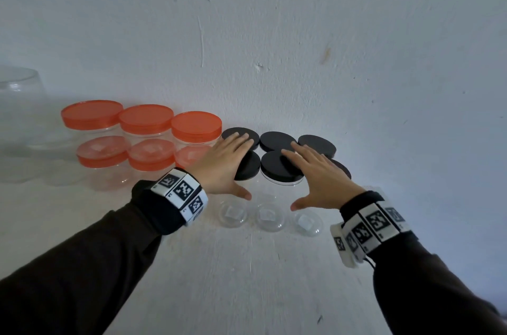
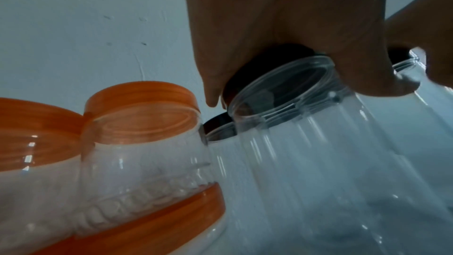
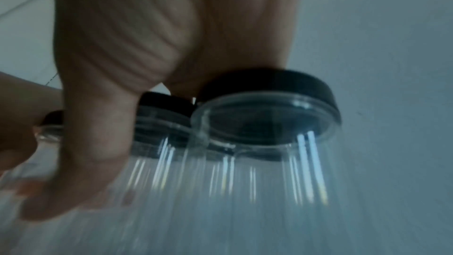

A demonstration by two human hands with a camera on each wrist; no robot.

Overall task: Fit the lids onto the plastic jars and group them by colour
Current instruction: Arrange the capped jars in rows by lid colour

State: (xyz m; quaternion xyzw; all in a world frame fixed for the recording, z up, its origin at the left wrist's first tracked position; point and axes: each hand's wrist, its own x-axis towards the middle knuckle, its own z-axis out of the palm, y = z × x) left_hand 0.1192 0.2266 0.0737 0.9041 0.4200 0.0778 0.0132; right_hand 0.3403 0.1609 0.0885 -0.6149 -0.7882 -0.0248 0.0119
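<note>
We record twelve clear plastic jars standing on the white table (image 1: 247, 279) against its far edge, by the wall (image 1: 274, 19). Six orange-lidded jars (image 1: 145, 142) form two rows on the left; six black-lidded jars (image 1: 277, 153) form two rows directly to their right, the two groups just beside each other. All lids appear seated. We note the left hand (image 1: 222, 167) laid flat on the left black lids, fingers (image 2: 213, 92) straight and thumb spread toward the near edge. The right hand (image 1: 321, 178) lies likewise across the right black lids, fingers (image 1: 295, 148) extended, gripping nothing. Each wrist carries a marker band (image 1: 181, 192). A large clear container (image 1: 22, 98) stands at the far left edge
</note>
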